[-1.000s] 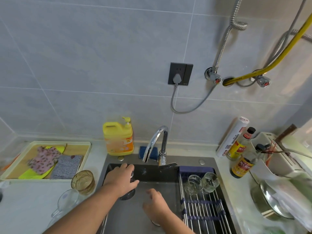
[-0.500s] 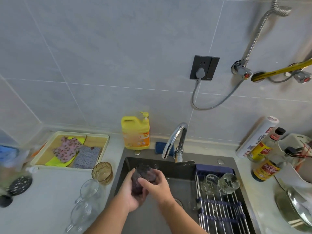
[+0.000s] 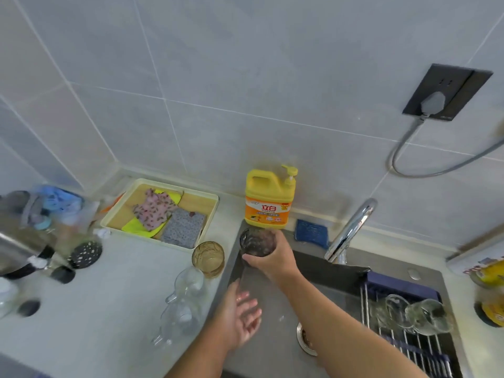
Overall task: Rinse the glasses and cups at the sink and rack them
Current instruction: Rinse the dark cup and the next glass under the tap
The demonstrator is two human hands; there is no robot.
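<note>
- Racked so far: two clear glasses [image 3: 429, 316] lying on the rack [image 3: 414, 350] across the sink [image 3: 270, 358], at 4 o'clock in the view.
- In process: one dark glass [image 3: 256, 241], taken round its side by the right hand [image 3: 275, 257], grip closed about it. Held over the basin's 11 o'clock corner, just in front of the detergent bottle [image 3: 270, 203] and well apart from the tap [image 3: 351, 230] at 2 o'clock.
- Left hand [image 3: 240, 315]: grip slack, fingers spread and wet, holding nothing, low at the basin's 9 o'clock edge.
- Waiting on the worktop [image 3: 109, 309] at 9 o'clock of the sink: one amber glass [image 3: 208, 257] just beside the rim, then clear handled cups [image 3: 188, 287] nearer the camera. Exact count unreadable through the glare, seemingly two or three.
- No water stream discernible at the tap; rinse state of the dark glass not determinable.
- Judgement: under halfway. Two pieces racked, one in hand, at least three left to rinse and rack.
</note>
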